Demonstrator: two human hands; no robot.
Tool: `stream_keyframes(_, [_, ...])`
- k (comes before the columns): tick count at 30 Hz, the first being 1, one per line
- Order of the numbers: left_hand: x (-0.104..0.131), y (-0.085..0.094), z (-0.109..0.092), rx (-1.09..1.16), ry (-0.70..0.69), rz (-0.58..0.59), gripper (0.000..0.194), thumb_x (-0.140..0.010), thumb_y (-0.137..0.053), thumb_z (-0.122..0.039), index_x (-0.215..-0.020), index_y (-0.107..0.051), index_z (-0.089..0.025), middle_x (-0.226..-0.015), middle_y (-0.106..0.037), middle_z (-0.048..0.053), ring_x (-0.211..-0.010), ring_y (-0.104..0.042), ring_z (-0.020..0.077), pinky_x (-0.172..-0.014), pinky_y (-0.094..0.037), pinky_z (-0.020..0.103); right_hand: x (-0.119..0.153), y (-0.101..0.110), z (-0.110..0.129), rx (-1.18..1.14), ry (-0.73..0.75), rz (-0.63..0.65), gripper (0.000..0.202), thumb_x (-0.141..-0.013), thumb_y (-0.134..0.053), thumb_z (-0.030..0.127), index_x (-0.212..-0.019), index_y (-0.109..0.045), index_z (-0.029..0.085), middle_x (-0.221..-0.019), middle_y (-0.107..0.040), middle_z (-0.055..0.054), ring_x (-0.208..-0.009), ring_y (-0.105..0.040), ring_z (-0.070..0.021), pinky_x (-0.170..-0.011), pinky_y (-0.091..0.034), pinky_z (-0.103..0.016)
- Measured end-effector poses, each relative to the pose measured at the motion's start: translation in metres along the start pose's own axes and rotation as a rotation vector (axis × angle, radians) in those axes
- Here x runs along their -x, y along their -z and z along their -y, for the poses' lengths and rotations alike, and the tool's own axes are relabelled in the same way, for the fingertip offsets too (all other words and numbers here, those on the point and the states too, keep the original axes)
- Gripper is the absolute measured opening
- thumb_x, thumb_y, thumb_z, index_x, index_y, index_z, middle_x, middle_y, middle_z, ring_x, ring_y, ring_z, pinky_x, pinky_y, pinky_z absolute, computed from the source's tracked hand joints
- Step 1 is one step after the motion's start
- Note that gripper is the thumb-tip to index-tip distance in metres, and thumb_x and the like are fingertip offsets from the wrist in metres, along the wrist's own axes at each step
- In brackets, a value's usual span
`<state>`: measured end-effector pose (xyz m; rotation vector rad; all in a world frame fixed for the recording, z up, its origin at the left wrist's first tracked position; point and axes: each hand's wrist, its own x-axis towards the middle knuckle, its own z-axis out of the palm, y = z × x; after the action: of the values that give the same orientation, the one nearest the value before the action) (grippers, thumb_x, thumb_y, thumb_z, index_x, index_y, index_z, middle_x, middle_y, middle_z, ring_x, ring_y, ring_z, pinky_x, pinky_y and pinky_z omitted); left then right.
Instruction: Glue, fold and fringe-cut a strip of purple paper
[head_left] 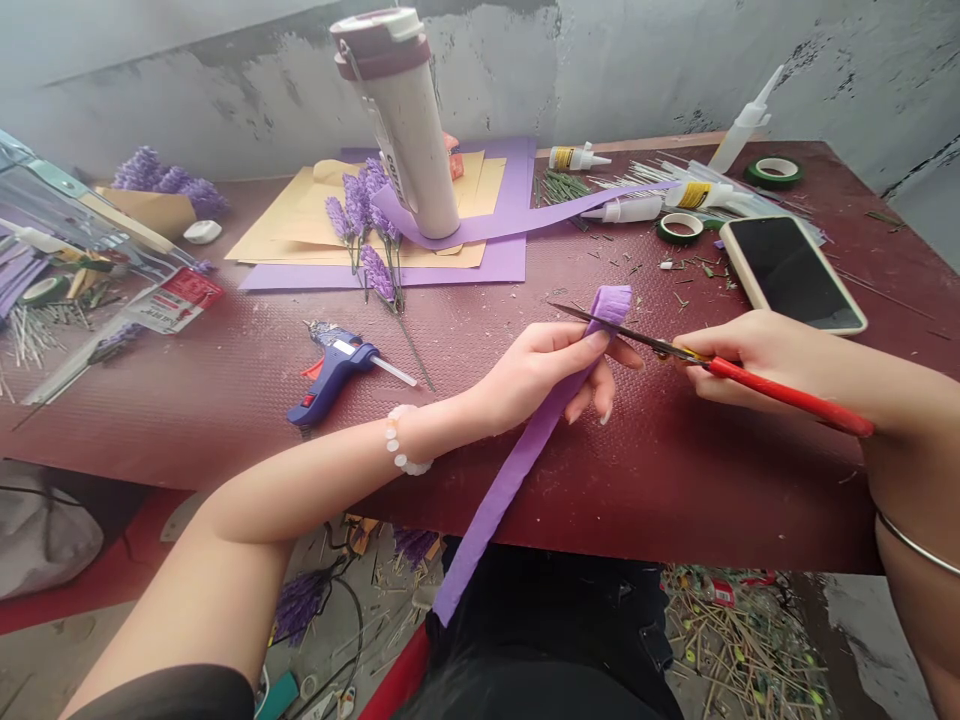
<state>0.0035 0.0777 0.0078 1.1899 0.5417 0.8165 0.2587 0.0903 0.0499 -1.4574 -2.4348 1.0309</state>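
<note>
My left hand (pixel 559 365) pinches a long purple crepe paper strip (pixel 517 470) near its folded upper end. Fine cuts show along that end's top edge. The strip's tail hangs down over the table's front edge toward my lap. In my right hand (pixel 731 355) is a pair of scissors (pixel 787 395) with red handles, the fingers closed around them. Their dark blades lie across the strip just above my left thumb. Whether the blades are fully closed on the paper I cannot tell.
A blue glue gun (pixel 334 375) lies left of my left hand. Behind stand a tall tumbler (pixel 412 140) and purple flower sprigs (pixel 364 215) on paper sheets (pixel 300 220). A phone (pixel 795 270), green tape rolls (pixel 774 172) and glue bottles (pixel 742 125) sit at right. A clear container (pixel 97 215) is at left.
</note>
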Motion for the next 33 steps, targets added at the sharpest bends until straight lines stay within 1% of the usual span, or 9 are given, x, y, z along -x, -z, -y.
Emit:
stream_keyframes(6, [0.001, 0.001, 0.000, -0.019, 0.026, -0.025, 0.051, -0.098, -0.079, -0.063, -0.094, -0.078, -0.012, -0.064, -0.071, 0.003, -0.046, -0.054, 0.0082, -0.045, -0.038, 0.023, -0.007, 0.002, -0.012, -0.008, 0.041, 0.071, 0.036, -0.079, -0.061, 0.051, -0.063, -0.038, 0.028, -0.060, -0.032, 0.005, -0.057, -0.028, -0.0145, -0.053, -0.025, -0.034])
stream_keyframes(12, [0.001, 0.001, 0.002, -0.006, 0.019, -0.016, 0.051, -0.098, -0.080, -0.063, -0.094, -0.078, -0.012, -0.065, -0.072, 0.003, -0.046, -0.054, 0.0081, -0.044, -0.038, 0.022, -0.007, 0.003, -0.011, -0.006, 0.035, 0.081, 0.034, -0.080, -0.059, 0.050, -0.064, -0.038, 0.029, -0.060, -0.033, 0.005, -0.057, -0.029, -0.0141, -0.053, -0.025, -0.034])
stream_keyframes(18, [0.000, 0.001, 0.002, -0.019, 0.034, -0.033, 0.051, -0.099, -0.078, -0.062, -0.096, -0.079, -0.011, -0.064, -0.071, 0.003, -0.045, -0.055, 0.0087, -0.044, -0.039, 0.023, -0.006, 0.003, -0.011, 0.006, 0.027, 0.064, 0.036, -0.081, -0.058, 0.052, -0.063, -0.037, 0.028, -0.061, -0.033, 0.004, -0.058, -0.030, -0.0143, -0.054, -0.026, -0.035])
stream_keyframes(21, [0.000, 0.001, 0.002, -0.002, 0.015, -0.014, 0.051, -0.099, -0.079, -0.062, -0.096, -0.078, -0.011, -0.065, -0.072, 0.003, -0.046, -0.054, 0.0084, -0.045, -0.040, 0.023, -0.007, 0.003, -0.014, 0.005, 0.041, 0.066, 0.039, -0.081, -0.060, 0.054, -0.063, -0.037, 0.028, -0.060, -0.032, 0.005, -0.056, -0.029, -0.0141, -0.052, -0.025, -0.034])
stream_keyframes(23, [-0.001, 0.001, 0.002, 0.005, -0.006, 0.000, 0.049, -0.101, -0.078, -0.060, -0.095, -0.077, -0.011, -0.066, -0.072, 0.003, -0.046, -0.055, 0.0080, -0.047, -0.040, 0.023, -0.008, 0.003, -0.013, -0.002, 0.034, 0.072, 0.045, -0.084, -0.063, 0.061, -0.063, -0.039, 0.028, -0.060, -0.035, 0.004, -0.057, -0.030, -0.0143, -0.052, -0.027, -0.034])
stream_keyframes(25, [-0.001, 0.001, 0.002, -0.010, -0.013, -0.005, 0.045, -0.104, -0.075, -0.057, -0.094, -0.075, -0.012, -0.067, -0.071, 0.002, -0.048, -0.055, 0.0079, -0.048, -0.041, 0.023, -0.008, 0.004, -0.010, -0.017, 0.023, 0.052, 0.055, -0.084, -0.067, 0.074, -0.064, -0.044, 0.027, -0.061, -0.039, 0.004, -0.058, -0.033, -0.0147, -0.053, -0.028, -0.033])
stream_keyframes(29, [-0.002, 0.000, 0.003, -0.027, -0.026, -0.044, 0.044, -0.101, -0.078, -0.057, -0.090, -0.069, -0.015, -0.063, -0.063, -0.003, -0.048, -0.052, 0.0078, -0.050, -0.042, 0.023, -0.010, 0.007, 0.000, 0.022, -0.029, -0.026, 0.073, -0.071, -0.070, 0.098, -0.067, -0.050, 0.027, -0.061, -0.047, 0.003, -0.057, -0.041, -0.0163, -0.053, -0.032, -0.033])
stream_keyframes(31, [-0.003, 0.000, 0.004, -0.027, -0.040, -0.064, 0.044, -0.099, -0.080, -0.057, -0.089, -0.067, -0.017, -0.062, -0.060, -0.005, -0.048, -0.051, 0.0076, -0.050, -0.042, 0.023, -0.011, 0.008, 0.004, 0.038, -0.067, -0.024, 0.075, -0.065, -0.070, 0.101, -0.071, -0.054, 0.028, -0.064, -0.056, 0.000, -0.059, -0.050, -0.0199, -0.055, -0.038, -0.036])
stream_keyframes(33, [-0.004, 0.000, 0.004, -0.032, -0.045, -0.094, 0.040, -0.102, -0.078, -0.052, -0.089, -0.066, -0.017, -0.062, -0.059, -0.005, -0.048, -0.051, 0.0073, -0.050, -0.043, 0.022, -0.012, 0.008, 0.003, 0.032, -0.091, -0.005, 0.077, -0.062, -0.070, 0.101, -0.081, -0.060, 0.028, -0.073, -0.068, -0.004, -0.067, -0.062, -0.0266, -0.061, -0.046, -0.040])
